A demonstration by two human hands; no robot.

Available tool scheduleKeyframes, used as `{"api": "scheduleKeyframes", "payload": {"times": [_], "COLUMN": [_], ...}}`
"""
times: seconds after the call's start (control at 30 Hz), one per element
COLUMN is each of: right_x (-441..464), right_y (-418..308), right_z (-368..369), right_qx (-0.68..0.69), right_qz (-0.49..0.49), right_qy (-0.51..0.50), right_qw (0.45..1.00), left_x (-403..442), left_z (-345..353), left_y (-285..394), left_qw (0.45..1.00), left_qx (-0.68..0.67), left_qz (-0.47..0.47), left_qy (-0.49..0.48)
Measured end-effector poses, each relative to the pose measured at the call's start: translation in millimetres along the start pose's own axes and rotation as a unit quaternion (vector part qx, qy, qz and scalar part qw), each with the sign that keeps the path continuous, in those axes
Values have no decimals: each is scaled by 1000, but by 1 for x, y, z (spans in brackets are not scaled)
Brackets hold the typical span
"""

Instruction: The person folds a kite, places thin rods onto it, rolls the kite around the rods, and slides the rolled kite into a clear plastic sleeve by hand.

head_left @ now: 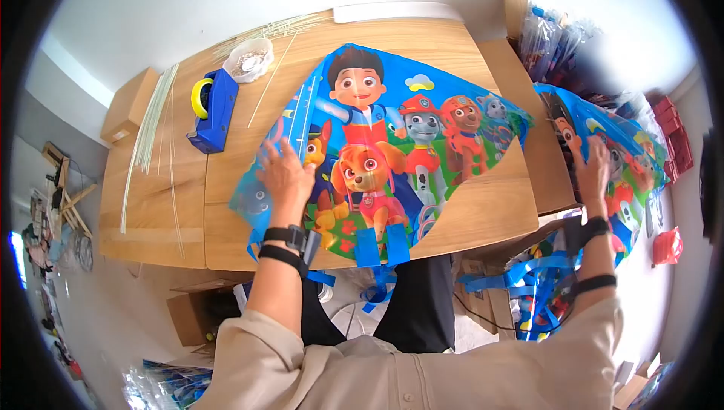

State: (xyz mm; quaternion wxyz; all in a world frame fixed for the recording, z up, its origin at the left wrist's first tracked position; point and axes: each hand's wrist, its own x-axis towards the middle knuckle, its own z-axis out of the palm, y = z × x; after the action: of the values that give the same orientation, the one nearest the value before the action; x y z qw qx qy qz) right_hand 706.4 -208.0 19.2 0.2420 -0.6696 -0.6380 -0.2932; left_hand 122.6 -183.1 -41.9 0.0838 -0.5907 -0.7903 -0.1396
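A blue kite (452, 146) printed with cartoon dogs and a cartoon boy lies spread on the wooden table, its blue tail strips (381, 245) hanging over the front edge. My left hand (286, 176) rests on its left part, fingers stretched out over the sheet. To the right of the table, my right hand (593, 172) is at a second kite (626, 161) with a similar print. Its thumb and fingers appear closed on the sheet, though the fingertips are partly hard to make out.
A blue tape dispenser (216, 112) with yellow tape stands near a white bowl (250, 60) of small pieces. Thin sticks (151, 138) lie on the table's left side and at the back. Cardboard boxes (520, 123) and plastic-wrapped bundles (547, 40) are at the right. Blue strips (520, 274) hang below.
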Motion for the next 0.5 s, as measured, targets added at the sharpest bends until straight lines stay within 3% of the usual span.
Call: {"api": "scheduleKeyframes", "payload": {"times": [0.03, 0.07, 0.1, 0.13, 0.17, 0.2, 0.23, 0.33, 0.4, 0.43, 0.5], "right_x": [-4, -19, -25, -31, -38, -45, -55, -53, -57, -57, -61], "right_y": [-27, -50, -88, -134, -180, -216, -247, -345, -380, -391, -407], "right_z": [-6, 12, 10, 4, 0, 3, 19, 18, 31, 33, 41], "right_qx": [72, 158, 235, 310, 362, 416, 434, 488, 364, 365, 253], "right_qz": [-22, 59, 75, 93, 109, 129, 76, 157, 93, 91, 50], "right_qy": [-62, -92, -122, -152, -149, -221, -184, -280, -257, -256, -188], "right_qw": [995, 981, 961, 934, 914, 872, 878, 812, 890, 891, 948], "left_x": [3, 5, 7, 15, 17, 19, 20, 15, 5, 1, -11], "left_z": [-1, -2, -4, 3, 7, 9, 12, 3, -4, -6, -8], "left_y": [-8, -14, -23, -38, -43, -47, -52, -59, -59, -60, -64], "left_qw": [1000, 999, 996, 997, 997, 992, 984, 977, 968, 968, 949], "left_qx": [0, -2, -5, -33, -30, -60, -91, -115, -146, -147, -183], "left_qz": [-6, -35, -64, 11, 10, 8, 7, 20, 18, 17, -18], "left_qy": [1, -32, -66, -70, -72, -112, -153, -177, -202, -201, -255]}}
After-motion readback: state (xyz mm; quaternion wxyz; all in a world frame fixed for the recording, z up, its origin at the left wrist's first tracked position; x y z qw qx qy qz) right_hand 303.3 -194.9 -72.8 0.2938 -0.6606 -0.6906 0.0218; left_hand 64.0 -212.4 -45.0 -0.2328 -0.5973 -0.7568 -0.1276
